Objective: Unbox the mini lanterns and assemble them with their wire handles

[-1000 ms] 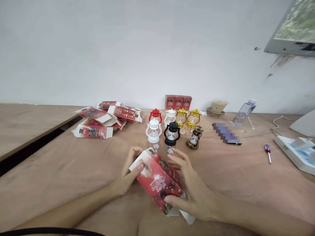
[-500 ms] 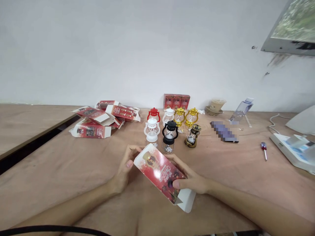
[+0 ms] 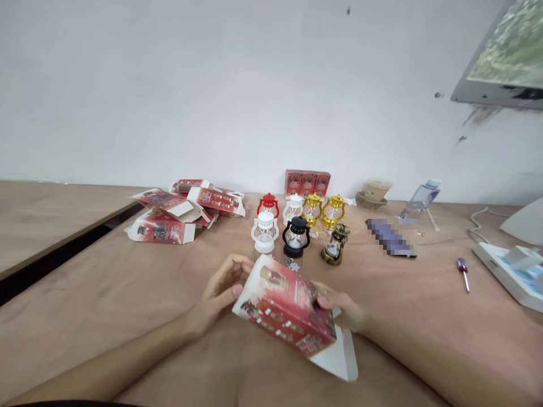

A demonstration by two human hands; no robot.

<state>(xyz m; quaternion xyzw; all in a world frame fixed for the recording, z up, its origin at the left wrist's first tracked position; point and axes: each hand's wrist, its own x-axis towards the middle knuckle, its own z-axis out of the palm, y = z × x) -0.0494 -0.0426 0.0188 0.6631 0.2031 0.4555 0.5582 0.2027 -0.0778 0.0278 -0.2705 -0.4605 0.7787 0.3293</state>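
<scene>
A red and white printed Christmas box (image 3: 292, 305) is tilted in front of me, with white flaps standing out at its lower right end. My right hand (image 3: 339, 308) is closed round its right side, thumb on the top face and fingers hidden behind. At the other end, my left hand (image 3: 224, 285) has its fingers curled at the box's edge, thumb against the corner. Just beyond the box stand a white lantern (image 3: 265, 234), a black lantern (image 3: 296, 238) and a bronze-coloured lantern (image 3: 335, 246).
Behind are a red lantern (image 3: 268, 207), another white one and two gold ones. Three upright red boxes (image 3: 307, 183) stand by the wall. Opened boxes (image 3: 169, 226) lie piled left. To the right are a phone (image 3: 390, 237), bottle (image 3: 419, 200), cup (image 3: 376, 191), screwdriver (image 3: 464, 274) and power strip (image 3: 509, 277).
The box has rolled in my hands, so its long side panel with the lantern pictures now shows. It has shifted slightly right, and my left hand has come closer to its end.
</scene>
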